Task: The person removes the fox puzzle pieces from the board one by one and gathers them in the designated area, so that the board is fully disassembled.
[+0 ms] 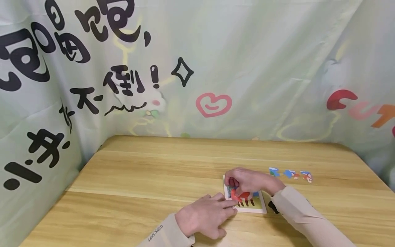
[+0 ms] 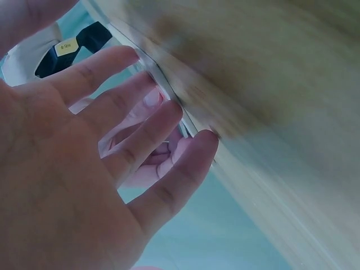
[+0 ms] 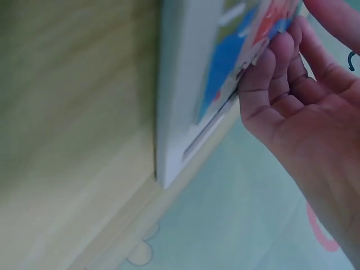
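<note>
A small jigsaw puzzle board (image 1: 260, 208) with a white frame lies on the table, showing a red-orange fox-like animal with dark legs. My right hand (image 1: 247, 180) is over its upper part, fingers curled, thumb down on the red picture. In the right wrist view, the right hand's fingertips (image 3: 261, 73) touch the picture; whether they pinch a piece is hidden. From the left, my left hand (image 1: 208, 214) reaches the board with spread, fairly straight fingers, some fingertips resting on its lower left edge. In the left wrist view, the left hand's fingers (image 2: 157, 135) meet the board's rim.
Several loose puzzle pieces (image 1: 290, 174), blue, white and orange, lie behind the right forearm. The wooden table (image 1: 139, 171) runs back to a pale printed curtain (image 1: 262, 68). A black wrist device (image 1: 273, 207) shows under the right sleeve.
</note>
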### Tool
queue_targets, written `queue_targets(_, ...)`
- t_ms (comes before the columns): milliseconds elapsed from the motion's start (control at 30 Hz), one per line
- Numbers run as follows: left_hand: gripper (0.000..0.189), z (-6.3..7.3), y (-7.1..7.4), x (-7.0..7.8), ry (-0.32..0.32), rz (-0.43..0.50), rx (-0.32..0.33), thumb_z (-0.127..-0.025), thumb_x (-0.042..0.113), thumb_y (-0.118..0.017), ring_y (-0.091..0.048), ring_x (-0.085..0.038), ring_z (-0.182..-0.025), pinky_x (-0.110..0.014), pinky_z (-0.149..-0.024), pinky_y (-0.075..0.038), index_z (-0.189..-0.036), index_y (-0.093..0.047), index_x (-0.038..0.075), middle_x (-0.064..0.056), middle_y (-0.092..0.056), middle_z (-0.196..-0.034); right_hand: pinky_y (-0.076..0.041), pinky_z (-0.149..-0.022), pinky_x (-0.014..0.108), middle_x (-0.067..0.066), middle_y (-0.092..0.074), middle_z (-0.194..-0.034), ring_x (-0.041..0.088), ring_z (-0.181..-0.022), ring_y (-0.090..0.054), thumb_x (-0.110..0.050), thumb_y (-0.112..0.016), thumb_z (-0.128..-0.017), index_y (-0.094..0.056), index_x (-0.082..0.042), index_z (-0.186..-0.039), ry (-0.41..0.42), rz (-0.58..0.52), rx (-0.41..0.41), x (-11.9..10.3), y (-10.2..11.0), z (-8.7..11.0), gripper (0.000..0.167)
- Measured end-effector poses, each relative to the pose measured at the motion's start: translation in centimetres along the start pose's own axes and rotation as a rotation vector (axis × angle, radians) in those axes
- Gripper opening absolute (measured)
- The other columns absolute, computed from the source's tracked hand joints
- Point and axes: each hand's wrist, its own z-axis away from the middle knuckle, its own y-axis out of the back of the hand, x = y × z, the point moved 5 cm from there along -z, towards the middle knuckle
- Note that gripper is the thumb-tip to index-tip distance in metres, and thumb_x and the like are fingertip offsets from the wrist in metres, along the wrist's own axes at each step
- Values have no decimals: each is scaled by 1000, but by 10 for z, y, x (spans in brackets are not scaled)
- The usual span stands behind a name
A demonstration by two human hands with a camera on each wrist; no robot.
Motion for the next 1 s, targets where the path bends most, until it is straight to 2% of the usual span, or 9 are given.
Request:
queue_targets(167,64,-1,0,0,4,-10,-1,-93,47,-67,-38,-9,-135,-31,-100,-46,-151,-49,27,13,-33,-160,-51,-67,25,-4,-56,-84,9,-75,-51,15,-75,-79,-64,-8,-98,25,2,-3,1,0,-1,32)
queue_targets(400,63,-1,1,1,10,-38,11,-93,49,-67,-35,-8,-141,-31,-111,-36,-150,-50,28,13,-35,-159,-51,-65,25,-6,-56,-81,8,-73,-52,15,-74,-77,-63,-12,-95,82,-12,0,2,1,0,34)
queue_targets(567,62,-2,1,2,3,-37,7,-94,48,-66,-34,-7,-143,-31,-109,-40,-150,-50,27,11,-35,-160,-50,-63,25,-8,-57,-77,5,-70,-51,15,-77,-74,-67,-13,-92,136,6,19,3,4,0,35)
queue_targets(733,63,-2,0,2,3,-17,2,-94,46,-67,-33,-8,-144,-31,-107,-42,-151,-50,26,10,-34,-161,-54,-66,25,-9,-61,-79,3,-71,-55,22,-72,-73,-70,-11,-93,157,11,16,3,6,0,38)
queue_targets(867,63,-1,0,1,3,-19,-2,-94,46,-67,-33,-9,-144,-32,-106,-43,-151,-49,26,10,-33,-161,-56,-68,26,-8,-63,-81,11,-75,-62,25,-66,-72,-71,-10,-94,166,6,15,3,8,0,41)
queue_targets(1000,63,-2,1,1,1,-29,0,-94,46,-67,-33,-10,-144,-32,-105,-44,-151,-50,25,9,-34,-161,-55,-67,26,-8,-61,-81,11,-73,-59,25,-64,-72,-68,-10,-93,166,2,-3,4,7,-2,41)
